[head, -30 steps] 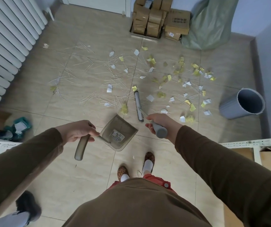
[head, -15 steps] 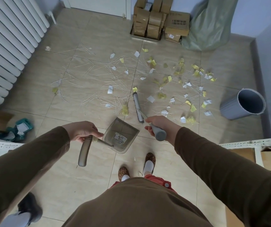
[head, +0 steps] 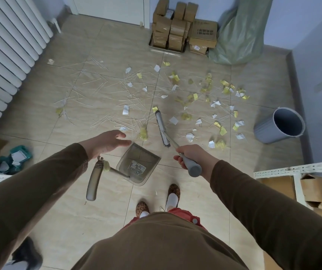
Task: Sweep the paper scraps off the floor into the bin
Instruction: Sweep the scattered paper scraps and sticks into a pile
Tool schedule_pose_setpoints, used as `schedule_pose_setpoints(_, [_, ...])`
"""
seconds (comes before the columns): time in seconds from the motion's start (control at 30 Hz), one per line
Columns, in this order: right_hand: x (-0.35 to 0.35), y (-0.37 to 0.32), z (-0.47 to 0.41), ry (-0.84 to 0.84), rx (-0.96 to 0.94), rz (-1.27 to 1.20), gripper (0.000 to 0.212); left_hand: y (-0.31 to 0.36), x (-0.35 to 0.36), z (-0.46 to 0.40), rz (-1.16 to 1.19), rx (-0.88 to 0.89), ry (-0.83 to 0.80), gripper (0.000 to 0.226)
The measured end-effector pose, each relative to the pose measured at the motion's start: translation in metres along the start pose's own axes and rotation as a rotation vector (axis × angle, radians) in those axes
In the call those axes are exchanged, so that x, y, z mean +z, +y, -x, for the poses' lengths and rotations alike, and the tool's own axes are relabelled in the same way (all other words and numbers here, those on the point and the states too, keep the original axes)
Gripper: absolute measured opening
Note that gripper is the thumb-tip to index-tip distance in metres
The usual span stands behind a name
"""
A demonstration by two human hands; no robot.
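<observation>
**Yellow and white scraps all over the tiles, dustpan standing loose**

Paper scraps (head: 189, 106), white and yellow, lie scattered across the beige floor (head: 62, 211), mixed with a mess of thin pale sticks (head: 97, 88) spread more to the left. Most of the paper sits in the middle and right of the room, reaching close to the bin (head: 280, 124), which is grey, empty as far as I can see, and tipped toward the camera at the right wall.

Right hand (head: 192, 155) is wrapped tight around the grey grip of the broom (head: 162, 129). Its brush head rests on the floor just past the dustpan, pointing away into the scraps, with a yellow bit right at its far tip.

Left hand (head: 107, 142) is open, fingers spread, holding nothing. It hovers over the floor to the left of the dustpan's far edge, apart from the handle.

Dustpan (head: 138, 165) is a smoky see-through plastic with a label inside, sitting just ahead of the feet (head: 158, 201). Its long handle sticks up toward the camera on the left, with a yellow scrap stuck where the handle bends.

Far wall has stacked boxes (head: 181, 26) and a green sack (head: 240, 32); a white radiator (head: 6, 55) runs down the left.
</observation>
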State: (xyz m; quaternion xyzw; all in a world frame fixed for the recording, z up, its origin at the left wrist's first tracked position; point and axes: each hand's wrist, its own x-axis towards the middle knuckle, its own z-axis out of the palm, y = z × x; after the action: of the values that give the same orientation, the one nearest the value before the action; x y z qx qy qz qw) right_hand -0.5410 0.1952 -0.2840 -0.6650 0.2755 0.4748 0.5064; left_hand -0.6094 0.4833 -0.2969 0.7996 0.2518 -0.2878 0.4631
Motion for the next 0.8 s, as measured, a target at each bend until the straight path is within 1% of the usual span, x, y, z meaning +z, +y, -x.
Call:
schedule_pose_setpoints(0.1, [-0.013, 0.003, 0.005, 0.04, -0.022, -0.03, 0.016, 0.018, 0.011, -0.01, 0.016, 0.075, 0.046, 0.055])
schedule_pose_setpoints(0.17, [-0.024, 0.005, 0.006, 0.075, -0.042, -0.086, 0.02, 0.034, 0.022, -0.017, 0.033, 0.108, 0.066, 0.051])
schedule_pose_setpoints(0.27, [-0.047, 0.009, 0.006, 0.144, -0.052, -0.181, 0.027, 0.059, 0.043, -0.027, 0.051, 0.137, 0.049, 0.047])
schedule_pose_setpoints(0.33, [-0.068, 0.008, 0.003, 0.161, -0.045, -0.239, 0.026, 0.076, 0.059, -0.035, 0.058, 0.139, 0.017, 0.045])
schedule_pose_setpoints(0.43, [-0.111, -0.002, -0.001, 0.166, -0.029, -0.334, 0.013, 0.107, 0.083, -0.055, 0.034, 0.145, -0.015, 0.044])
schedule_pose_setpoints(0.5, [-0.15, -0.015, -0.003, 0.147, -0.02, -0.464, 0.011, 0.13, 0.1, -0.071, 0.007, 0.14, -0.04, 0.044])
schedule_pose_setpoints(0.57, [-0.193, -0.03, -0.003, 0.088, 0.009, -0.577, 0.013, 0.154, 0.118, -0.088, -0.027, 0.116, -0.06, 0.045])
schedule_pose_setpoints(0.63, [-0.23, -0.043, -0.007, 0.066, 0.053, -0.627, 0.021, 0.174, 0.135, -0.104, -0.05, 0.09, -0.084, 0.045])
schedule_pose_setpoints(0.7, [-0.257, -0.053, -0.011, 0.1, 0.048, -0.653, 0.021, 0.192, 0.152, -0.12, -0.076, 0.068, -0.099, 0.045])
schedule_pose_setpoints(0.8, [-0.281, -0.061, -0.022, 0.188, 0.002, -0.654, 0.008, 0.221, 0.175, -0.139, -0.125, 0.049, -0.083, 0.048])
